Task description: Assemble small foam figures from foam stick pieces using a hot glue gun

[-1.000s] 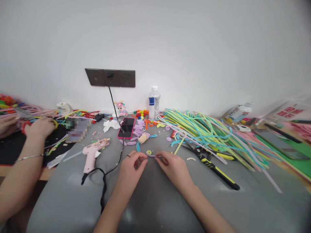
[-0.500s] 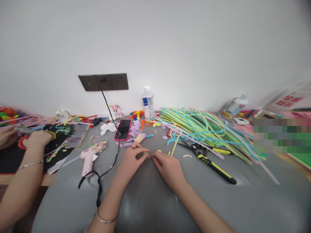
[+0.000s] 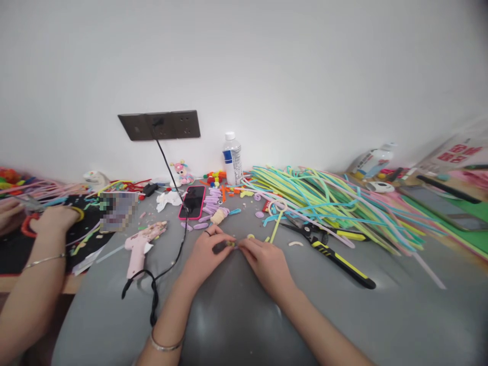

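My left hand is closed, thumb and index finger pinched together above the grey table. Facing it almost tip to tip, my right hand is closed in a pinch too. Between the fingertips shows a bit of a small purple pipe cleaner piece, mostly hidden by the fingers. Just beyond the hands lie a cream and purple fuzzy figure, a row of purple pipe cleaner pieces and a yellow pipe cleaner with a looped end.
Left stands a pink glue gun with a black cord. A phone and a bottle are behind. Right lie black-yellow pliers and a pile of pipe cleaners. At far left, another person's hand holds scissors.
Both hands stay almost in place, still pinched together, with a slight shift of the fingers. The view has tilted and turned slightly.
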Motion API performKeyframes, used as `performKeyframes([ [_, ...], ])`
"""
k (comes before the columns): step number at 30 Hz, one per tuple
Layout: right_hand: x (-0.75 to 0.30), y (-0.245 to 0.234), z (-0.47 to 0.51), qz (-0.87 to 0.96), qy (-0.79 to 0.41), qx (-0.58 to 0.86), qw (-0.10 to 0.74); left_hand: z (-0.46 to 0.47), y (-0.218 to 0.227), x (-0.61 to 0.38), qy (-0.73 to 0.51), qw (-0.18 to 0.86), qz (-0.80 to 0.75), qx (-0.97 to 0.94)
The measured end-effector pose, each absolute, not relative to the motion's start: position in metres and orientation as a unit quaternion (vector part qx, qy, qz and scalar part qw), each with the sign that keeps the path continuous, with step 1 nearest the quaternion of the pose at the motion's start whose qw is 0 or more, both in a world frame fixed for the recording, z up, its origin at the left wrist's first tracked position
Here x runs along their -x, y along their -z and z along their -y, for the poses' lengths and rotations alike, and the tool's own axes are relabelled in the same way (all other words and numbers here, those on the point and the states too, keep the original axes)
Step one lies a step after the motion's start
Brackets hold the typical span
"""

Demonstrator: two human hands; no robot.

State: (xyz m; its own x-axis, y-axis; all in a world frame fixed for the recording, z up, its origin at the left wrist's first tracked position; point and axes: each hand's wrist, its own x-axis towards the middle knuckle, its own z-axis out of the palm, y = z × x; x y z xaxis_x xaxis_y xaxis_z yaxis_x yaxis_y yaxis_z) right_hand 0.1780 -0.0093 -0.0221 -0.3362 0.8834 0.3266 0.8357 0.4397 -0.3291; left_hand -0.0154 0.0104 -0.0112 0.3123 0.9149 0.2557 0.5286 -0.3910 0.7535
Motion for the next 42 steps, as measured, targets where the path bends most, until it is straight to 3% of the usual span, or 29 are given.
performKeyframes([
  [35,-0.1792,0.0227,0.0086,0.818,-0.057,0.526,0.224,-0.0120,0.0111,0.0205,-0.344,0.261,-0.493,-0.755],
  [39,-0.1785,0.0240,0.0099,0.809,-0.082,0.522,0.256,-0.0119,0.0106,0.0208,-0.339,0.264,-0.494,-0.756],
  [42,-0.1799,0.0239,0.0106,0.772,-0.132,0.530,0.325,-0.0115,0.0103,0.0207,-0.343,0.266,-0.492,-0.755],
])
